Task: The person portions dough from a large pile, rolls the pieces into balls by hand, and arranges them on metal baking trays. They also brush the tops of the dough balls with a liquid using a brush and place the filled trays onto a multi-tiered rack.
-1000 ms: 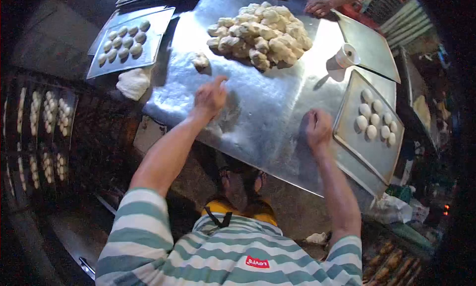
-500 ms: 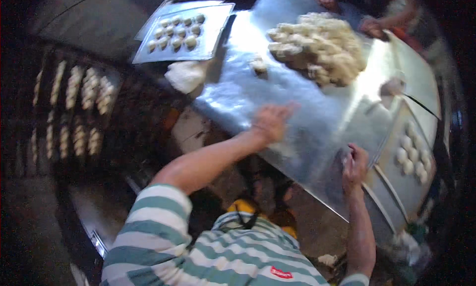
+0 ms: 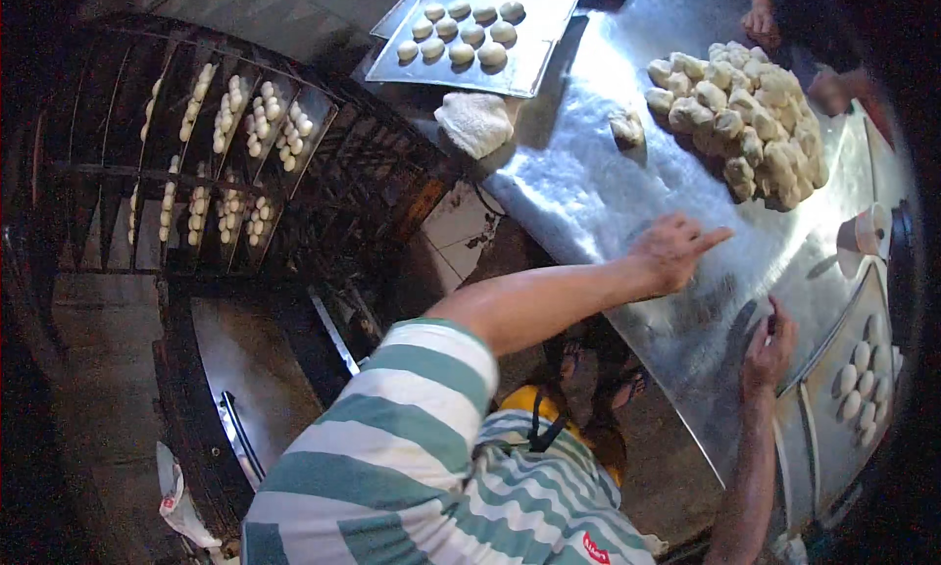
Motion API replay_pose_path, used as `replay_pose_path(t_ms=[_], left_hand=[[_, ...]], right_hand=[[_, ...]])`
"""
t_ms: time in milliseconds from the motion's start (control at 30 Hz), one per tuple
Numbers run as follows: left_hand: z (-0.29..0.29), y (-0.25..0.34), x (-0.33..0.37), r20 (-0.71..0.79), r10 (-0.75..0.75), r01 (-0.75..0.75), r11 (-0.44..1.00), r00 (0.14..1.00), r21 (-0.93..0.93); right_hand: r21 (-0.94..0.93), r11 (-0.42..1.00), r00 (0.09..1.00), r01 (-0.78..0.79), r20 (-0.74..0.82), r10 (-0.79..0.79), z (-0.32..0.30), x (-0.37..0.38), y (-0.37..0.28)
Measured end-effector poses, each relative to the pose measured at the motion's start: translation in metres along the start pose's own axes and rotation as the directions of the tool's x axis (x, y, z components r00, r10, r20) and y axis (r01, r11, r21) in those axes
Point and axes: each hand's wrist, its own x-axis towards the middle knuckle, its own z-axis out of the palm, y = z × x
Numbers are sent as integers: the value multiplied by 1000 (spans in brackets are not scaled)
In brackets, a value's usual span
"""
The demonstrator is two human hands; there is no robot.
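Observation:
My left hand [image 3: 672,255] is just over the shiny metal table [image 3: 569,188], index finger stretched out and the other fingers loosely bent. Nearer the table's right side, my right hand [image 3: 770,351] has its index finger raised and the rest partly curled. I see nothing held in either hand. Beyond my left hand lies a single lump of dough [image 3: 627,127]. A large heap of dough pieces [image 3: 750,124] sits on the far right of the table. Flour seems to dust the metal in front of it.
A tray [image 3: 544,70] of round dough balls stands far left, above a white cloth [image 3: 474,124]. Another tray [image 3: 833,433] with dough balls lies right, near a cup [image 3: 867,230]. A rack [image 3: 74,163] of filled trays is at left. Another person's hand [image 3: 760,21] shows beyond the heap.
The view has swung left, so the table, trays and heap appear farther right, and the rack shows more fully. Both hands remain over the table, their fingers still extended in part.

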Motion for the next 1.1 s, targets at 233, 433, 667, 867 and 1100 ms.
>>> replay_pose_path(t_ms=[233,433,667,867,1100], left_hand=[[19,-54,68,-100,-69,71,997,993,22],[12,-8,-11,-31,-12,13,1000,999,17],[21,-56,78,-87,83,-86,996,993,-24],[10,-8,21,-165,50,-60,997,985,-57],[27,-55,100,-98,235,-234,972,967,15]], right_hand=[[-67,996,993,-51,-105,44,-12,77,67],[73,995,997,-75,6,75,3,4,-15],[-64,998,997,11,-72,-16,-19,87,49],[62,998,999,-8,-32,10,-7,19,-9],[-61,997,992,45,-111,-51,-16,106,60]])
